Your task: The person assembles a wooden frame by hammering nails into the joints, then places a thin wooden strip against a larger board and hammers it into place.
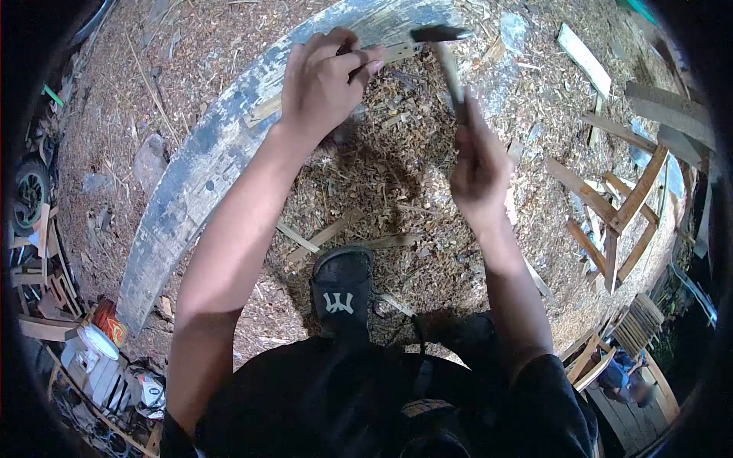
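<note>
hammer head: metal | strip: bare wood | plank: rough, flaking

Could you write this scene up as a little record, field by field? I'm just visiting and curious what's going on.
Left hand: fingers bent, at a wood strip; hand; whether they pinch something small is unclear
Right hand: gripping a hammer by its handle
Hammer head: raised beyond the strip's far end, right of the left hand
Under the strip: a long, curved-looking, worn plank
Ground: strewn with wood shavings
Right side: a wooden frame
Footwear: dark sandal
</note>
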Motion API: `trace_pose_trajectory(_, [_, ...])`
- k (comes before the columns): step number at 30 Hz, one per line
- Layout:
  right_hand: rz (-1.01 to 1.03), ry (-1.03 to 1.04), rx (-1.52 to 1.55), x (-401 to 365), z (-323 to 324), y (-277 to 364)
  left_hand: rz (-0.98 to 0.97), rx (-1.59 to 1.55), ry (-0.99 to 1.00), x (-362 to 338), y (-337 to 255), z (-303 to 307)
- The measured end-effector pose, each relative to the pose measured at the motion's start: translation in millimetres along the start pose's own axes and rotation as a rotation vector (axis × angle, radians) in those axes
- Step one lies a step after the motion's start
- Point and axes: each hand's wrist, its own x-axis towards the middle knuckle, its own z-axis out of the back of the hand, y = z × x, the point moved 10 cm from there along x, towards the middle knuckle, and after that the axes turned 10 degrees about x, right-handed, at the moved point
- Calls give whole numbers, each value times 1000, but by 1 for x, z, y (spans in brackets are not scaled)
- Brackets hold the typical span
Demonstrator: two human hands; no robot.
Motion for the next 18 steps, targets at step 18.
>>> trace_pose_trajectory(18, [-169, -152, 105, -15, -10, -19, -52, -3, -46, 1, -4, 6])
